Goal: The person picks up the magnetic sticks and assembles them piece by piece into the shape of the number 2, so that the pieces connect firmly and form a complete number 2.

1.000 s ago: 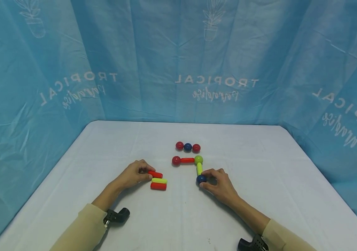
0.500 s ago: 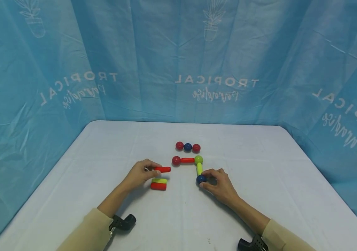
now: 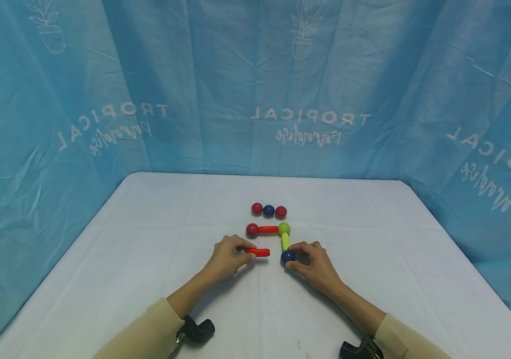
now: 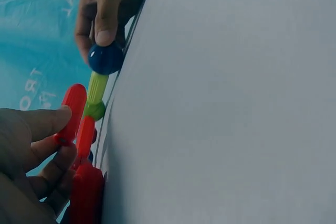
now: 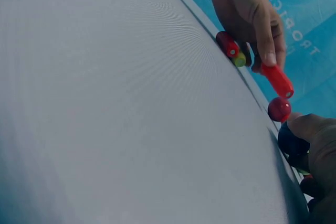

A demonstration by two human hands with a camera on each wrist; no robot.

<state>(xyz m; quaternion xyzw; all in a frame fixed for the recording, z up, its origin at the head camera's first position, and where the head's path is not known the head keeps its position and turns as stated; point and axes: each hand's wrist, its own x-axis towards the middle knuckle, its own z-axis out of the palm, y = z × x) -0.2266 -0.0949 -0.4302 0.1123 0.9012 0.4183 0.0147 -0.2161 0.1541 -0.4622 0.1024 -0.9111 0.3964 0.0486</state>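
Note:
My left hand [image 3: 229,258] pinches a red stick [image 3: 259,253] by its left end, a little above the table; the same red stick [image 4: 72,114] shows in the left wrist view. My right hand [image 3: 317,267] grips a blue ball [image 3: 287,257] between thumb and fingers. That ball joins a yellow-green stick [image 3: 285,241], which runs up to a green ball [image 3: 284,229]. From there a red stick [image 3: 268,229] leads left to a red ball [image 3: 252,230]. The held stick's free end stands apart from the blue ball, to its left.
Behind the joined pieces lie a red ball [image 3: 257,209], a blue ball [image 3: 268,211] and another red ball [image 3: 280,212] in a row. In the right wrist view, a red stick [image 5: 227,44] and a yellow-green stick [image 5: 239,59] lie beyond, near the left hand.
My left hand has lifted the red stick from beside the other loose sticks and carried it right, toward the blue ball. It now hides those sticks in the head view. My right hand has stayed put.

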